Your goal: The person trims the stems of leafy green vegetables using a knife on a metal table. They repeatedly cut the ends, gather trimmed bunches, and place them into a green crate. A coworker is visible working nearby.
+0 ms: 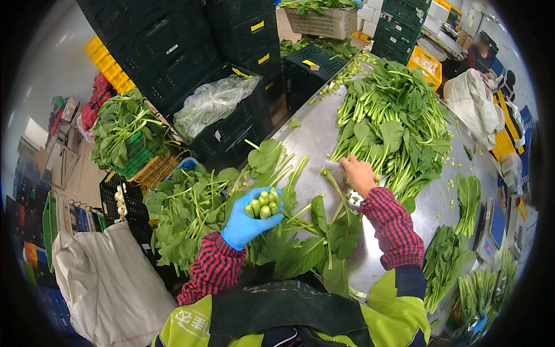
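Observation:
My left hand (253, 217), in a blue glove, is closed around a bundle of leafy green stalks (263, 204), whose pale cut ends face up. My right hand (359, 174), ungloved, is over the metal table at the lower left edge of a large heap of leafy greens (392, 126). Its fingers are curled, and a small part of something brownish shows beside the palm; what it holds is unclear. Loose leaves and stems (342, 234) lie between the hands and nearer my body. More greens (186, 212) are piled left of my left hand.
Small stem trimmings (347, 71) lie along the far edge of the metal table (316, 112). Dark crates (243, 130) stand beyond it, one with a plastic bag (217, 104). Sorted bunches (446, 260) and a scale (488, 243) are at right. A person (479, 56) sits at far right.

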### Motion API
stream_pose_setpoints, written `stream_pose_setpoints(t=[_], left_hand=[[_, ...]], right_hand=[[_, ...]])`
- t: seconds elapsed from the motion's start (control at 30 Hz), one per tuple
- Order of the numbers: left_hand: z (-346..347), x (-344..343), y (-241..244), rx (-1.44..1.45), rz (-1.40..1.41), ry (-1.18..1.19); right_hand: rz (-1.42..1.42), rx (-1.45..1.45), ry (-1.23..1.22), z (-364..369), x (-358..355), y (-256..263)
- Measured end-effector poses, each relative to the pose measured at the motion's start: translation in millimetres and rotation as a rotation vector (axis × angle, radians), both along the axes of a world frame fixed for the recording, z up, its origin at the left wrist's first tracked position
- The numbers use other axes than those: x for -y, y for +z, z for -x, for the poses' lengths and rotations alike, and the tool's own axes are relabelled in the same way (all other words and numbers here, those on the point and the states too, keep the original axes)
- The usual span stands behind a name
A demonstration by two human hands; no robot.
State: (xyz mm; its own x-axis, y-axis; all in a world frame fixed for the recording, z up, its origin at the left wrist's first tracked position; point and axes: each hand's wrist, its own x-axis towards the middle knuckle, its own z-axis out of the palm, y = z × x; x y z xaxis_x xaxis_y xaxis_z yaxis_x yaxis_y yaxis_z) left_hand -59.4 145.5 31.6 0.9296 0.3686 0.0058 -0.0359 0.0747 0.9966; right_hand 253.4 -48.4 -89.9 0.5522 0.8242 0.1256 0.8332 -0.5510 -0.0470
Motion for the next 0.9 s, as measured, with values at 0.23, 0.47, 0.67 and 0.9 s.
stream_pose_setpoints(t=[0.23,0.47,0.67,0.9], left_hand=[[-9.9,22.2,11.0,0.128,-0.246,-0.076],[-55.0,81.4,30.5,0.462,-0.763,-0.242],[-50.8,90.5,21.8,0.309,-0.570,-0.244],[-41.9,93.2,21.6,0.236,-0.555,-0.255]], right_hand=[[-1.132,-0.570,-0.126,44.9,49.9,130.0],[-1.111,-1.341,-0.065,152.4,68.2,170.9],[-0.785,-0.517,0.058,161.4,100.7,155.6],[-0.520,-0.294,0.043,161.2,104.6,158.0]])
